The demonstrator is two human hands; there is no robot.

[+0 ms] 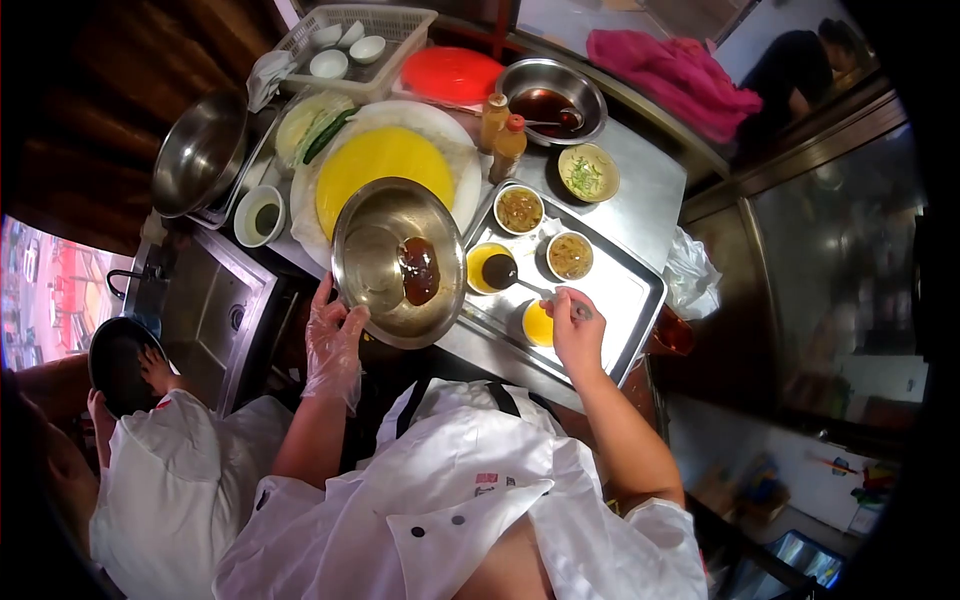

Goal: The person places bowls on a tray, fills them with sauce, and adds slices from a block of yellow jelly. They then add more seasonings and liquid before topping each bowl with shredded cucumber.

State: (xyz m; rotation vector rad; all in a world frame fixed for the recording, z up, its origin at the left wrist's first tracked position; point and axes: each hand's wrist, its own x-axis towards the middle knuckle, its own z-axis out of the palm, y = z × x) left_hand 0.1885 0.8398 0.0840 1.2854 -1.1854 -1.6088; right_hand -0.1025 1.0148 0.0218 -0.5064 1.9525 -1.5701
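Pinched at its lower-left rim between the thumb and fingers of the left hand (335, 342), which wears a clear plastic glove, a wide round stainless-steel bowl (370, 235) tilts at the centre of the frame; the slant apparently gathers its glossy dark-brown sauce (421, 271) into one pool toward the right wall. Just right of it, a small round cup with a yellow interior (477, 257) lies beneath the dark rounded head of a long-handled metal ladle (499, 271), bowl and cup probably kept close to shorten any drip. Two small white cups of chunky brown filling (519, 211) (571, 256) stand near, and a second yellow cup (538, 325) sits below. Farther right, the bare right hand (579, 332) closes thumb and fingers around the handle's far end, presumably for tipping control. A rectangular silver metal tray (622, 285) underlies the cups, its raised edge likely containing spills.
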